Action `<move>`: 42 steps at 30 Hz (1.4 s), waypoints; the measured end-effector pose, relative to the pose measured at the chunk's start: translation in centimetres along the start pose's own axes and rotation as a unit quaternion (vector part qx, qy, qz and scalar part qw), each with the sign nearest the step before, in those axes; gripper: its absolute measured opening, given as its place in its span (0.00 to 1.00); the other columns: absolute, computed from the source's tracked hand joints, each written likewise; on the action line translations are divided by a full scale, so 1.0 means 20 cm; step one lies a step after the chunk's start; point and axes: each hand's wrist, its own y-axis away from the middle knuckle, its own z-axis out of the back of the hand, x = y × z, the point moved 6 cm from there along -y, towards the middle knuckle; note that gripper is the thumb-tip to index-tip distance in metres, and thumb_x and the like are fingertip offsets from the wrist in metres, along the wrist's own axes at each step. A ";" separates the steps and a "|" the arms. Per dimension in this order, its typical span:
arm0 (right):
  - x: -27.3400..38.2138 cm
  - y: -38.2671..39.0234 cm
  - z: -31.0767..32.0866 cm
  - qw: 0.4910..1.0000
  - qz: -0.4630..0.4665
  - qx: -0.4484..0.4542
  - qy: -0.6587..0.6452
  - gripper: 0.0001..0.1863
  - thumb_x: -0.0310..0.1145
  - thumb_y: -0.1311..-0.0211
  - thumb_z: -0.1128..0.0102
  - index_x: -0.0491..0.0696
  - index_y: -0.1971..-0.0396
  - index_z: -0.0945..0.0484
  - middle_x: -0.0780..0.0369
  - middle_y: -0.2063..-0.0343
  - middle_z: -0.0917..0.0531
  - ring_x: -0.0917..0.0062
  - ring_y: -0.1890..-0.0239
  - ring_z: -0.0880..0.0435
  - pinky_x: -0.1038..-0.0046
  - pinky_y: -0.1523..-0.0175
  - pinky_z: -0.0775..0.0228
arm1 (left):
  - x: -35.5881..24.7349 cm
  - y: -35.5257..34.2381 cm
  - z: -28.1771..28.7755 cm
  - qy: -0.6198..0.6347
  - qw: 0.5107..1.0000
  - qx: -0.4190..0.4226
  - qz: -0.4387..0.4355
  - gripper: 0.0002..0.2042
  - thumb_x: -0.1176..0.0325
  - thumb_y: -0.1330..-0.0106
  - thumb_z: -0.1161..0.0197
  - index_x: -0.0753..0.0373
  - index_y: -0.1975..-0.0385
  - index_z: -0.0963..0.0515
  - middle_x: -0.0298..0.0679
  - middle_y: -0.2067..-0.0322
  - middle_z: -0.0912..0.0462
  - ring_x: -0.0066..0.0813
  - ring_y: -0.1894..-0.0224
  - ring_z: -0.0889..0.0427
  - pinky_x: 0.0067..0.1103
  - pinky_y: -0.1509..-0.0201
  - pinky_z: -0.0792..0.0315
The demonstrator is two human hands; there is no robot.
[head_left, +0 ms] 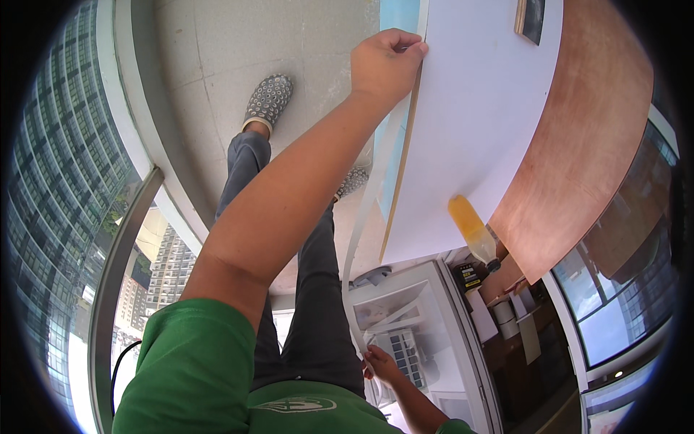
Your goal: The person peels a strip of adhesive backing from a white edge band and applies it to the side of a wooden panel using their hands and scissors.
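Observation:
A long thin white strip [370, 184], like edge banding, runs along and beside the edge of a flat white board [470, 130]. At the far part of that edge, my left hand [384, 64] is closed, with thumb and forefinger pinching the strip against the board. The strip hangs away from the near part of the edge and curves down toward me. Low in the view, my right hand [383, 364] is closed around the strip's lower part. Something red shows by its fingers, too small to make out.
On the board lie a bottle of yellow liquid [471, 228] and a dark wood-edged block [530, 20]. A brown wooden panel [578, 137] adjoins it at right. Shelves with boxes and rolls [506, 318] stand near right. A railing [119, 275] and windows border the left.

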 end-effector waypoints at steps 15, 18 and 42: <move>0.04 0.01 0.01 1.000 0.008 0.009 -0.008 0.14 0.39 0.24 0.54 0.49 0.47 0.28 0.64 0.77 0.21 0.80 0.83 0.22 0.77 0.77 0.29 | 0.05 -0.01 -0.03 0.042 0.999 -0.004 0.011 0.11 0.65 0.39 0.30 0.64 0.62 0.16 0.35 0.67 0.14 0.19 0.66 0.19 0.17 0.60 0.25; 0.02 0.00 0.01 1.000 0.002 0.003 -0.004 0.14 0.39 0.24 0.54 0.49 0.48 0.28 0.64 0.77 0.21 0.80 0.82 0.22 0.77 0.76 0.29 | 0.05 0.00 -0.04 0.040 0.999 -0.009 0.003 0.11 0.65 0.39 0.31 0.64 0.62 0.16 0.36 0.67 0.14 0.21 0.66 0.19 0.19 0.59 0.24; 0.00 -0.03 0.02 1.000 0.009 0.003 -0.009 0.14 0.38 0.25 0.53 0.48 0.47 0.28 0.64 0.76 0.23 0.79 0.81 0.22 0.76 0.76 0.28 | 0.15 0.29 -0.01 -0.093 0.993 -0.034 -0.064 0.18 0.59 0.40 0.29 0.64 0.56 0.17 0.40 0.64 0.17 0.27 0.63 0.18 0.21 0.58 0.23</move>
